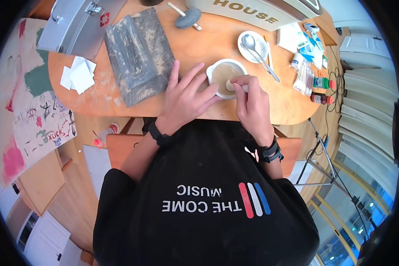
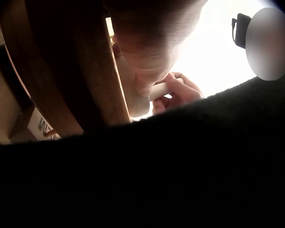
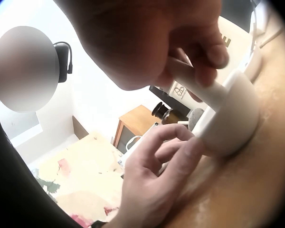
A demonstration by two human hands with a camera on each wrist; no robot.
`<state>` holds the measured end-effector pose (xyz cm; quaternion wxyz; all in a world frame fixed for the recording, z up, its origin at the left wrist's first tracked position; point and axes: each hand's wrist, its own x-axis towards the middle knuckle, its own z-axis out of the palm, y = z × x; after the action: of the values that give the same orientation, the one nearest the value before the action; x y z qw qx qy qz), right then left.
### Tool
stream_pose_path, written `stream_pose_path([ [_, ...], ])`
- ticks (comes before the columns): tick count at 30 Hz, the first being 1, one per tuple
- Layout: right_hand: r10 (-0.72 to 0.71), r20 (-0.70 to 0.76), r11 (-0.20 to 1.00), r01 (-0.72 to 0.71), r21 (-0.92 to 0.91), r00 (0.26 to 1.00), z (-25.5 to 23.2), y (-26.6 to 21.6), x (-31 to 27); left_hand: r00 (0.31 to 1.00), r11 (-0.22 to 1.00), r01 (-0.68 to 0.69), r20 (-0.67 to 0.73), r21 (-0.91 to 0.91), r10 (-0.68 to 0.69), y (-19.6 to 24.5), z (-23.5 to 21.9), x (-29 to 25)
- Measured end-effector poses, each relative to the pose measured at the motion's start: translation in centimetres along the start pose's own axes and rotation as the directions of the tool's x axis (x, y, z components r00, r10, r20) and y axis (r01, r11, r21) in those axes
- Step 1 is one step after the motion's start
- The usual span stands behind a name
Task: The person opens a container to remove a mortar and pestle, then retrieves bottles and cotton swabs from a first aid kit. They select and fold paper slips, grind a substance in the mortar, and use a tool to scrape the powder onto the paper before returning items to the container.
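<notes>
A white mortar (image 1: 226, 63) with a pouring lip stands near the table's front edge, tan material inside. My right hand (image 1: 255, 99) grips a white pestle (image 3: 202, 90), which leans down into the bowl. On the left side, my left hand (image 1: 186, 97) has its fingers spread, thumb and index finger against the mortar's side. In the right wrist view, the left hand's fingertips (image 3: 194, 145) are right at the rim. The left wrist view is largely dark, with the mortar (image 2: 137, 102) partly hidden behind a hand.
Left of the mortar lies a dusty grey stone slab (image 1: 139, 57). Beyond are a stone wheel (image 1: 188, 19) on a rod and a metal case (image 1: 82, 26). A white bowl (image 1: 242, 48) with spoons, cotton swabs (image 1: 303, 77) and small bottles (image 1: 321, 83) stand at the right. White papers (image 1: 80, 76) lie left.
</notes>
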<state>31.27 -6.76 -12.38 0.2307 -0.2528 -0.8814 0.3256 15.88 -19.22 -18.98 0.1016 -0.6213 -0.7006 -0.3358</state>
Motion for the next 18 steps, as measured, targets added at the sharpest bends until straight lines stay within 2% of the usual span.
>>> stream_pose_path([
  [4, -0.040, -0.069, 0.998, 0.037, -0.046, 0.997, 0.4, 0.5, 0.0, 1.000, 1.000, 0.010, -0.005, 0.009, -0.010, -0.1, 0.2, -0.1],
  [7, 0.020, -0.146, 0.996, -0.007, 0.085, 0.989, 0.4, 0.5, 0.2, 1.000, 1.000, 0.005, -0.007, 0.008, -0.005, -0.2, 0.1, -0.1],
  [8, -0.040, -0.207, 0.995, 0.058, 0.081, 0.978, 0.9, 1.0, 0.4, 1.000, 1.000, 0.004, -0.011, 0.010, -0.004, -0.2, 0.2, -0.2],
  [11, -0.060, -0.097, 0.998, 0.060, -0.003, 0.993, 0.9, 1.4, 0.7, 1.000, 1.000, 0.000, -0.010, 0.006, 0.000, -0.1, 0.2, -0.2],
  [14, -0.106, -0.190, 0.994, 0.109, 0.006, 0.976, 2.1, 1.3, 0.6, 1.000, 1.000, 0.005, -0.015, 0.010, -0.005, -0.1, 0.2, -0.1],
  [18, 0.014, -0.199, 0.988, 0.017, 0.153, 0.980, 1.8, -0.1, 0.0, 1.000, 1.000, 0.020, -0.016, -0.020, -0.020, 0.0, 0.3, -0.1],
])
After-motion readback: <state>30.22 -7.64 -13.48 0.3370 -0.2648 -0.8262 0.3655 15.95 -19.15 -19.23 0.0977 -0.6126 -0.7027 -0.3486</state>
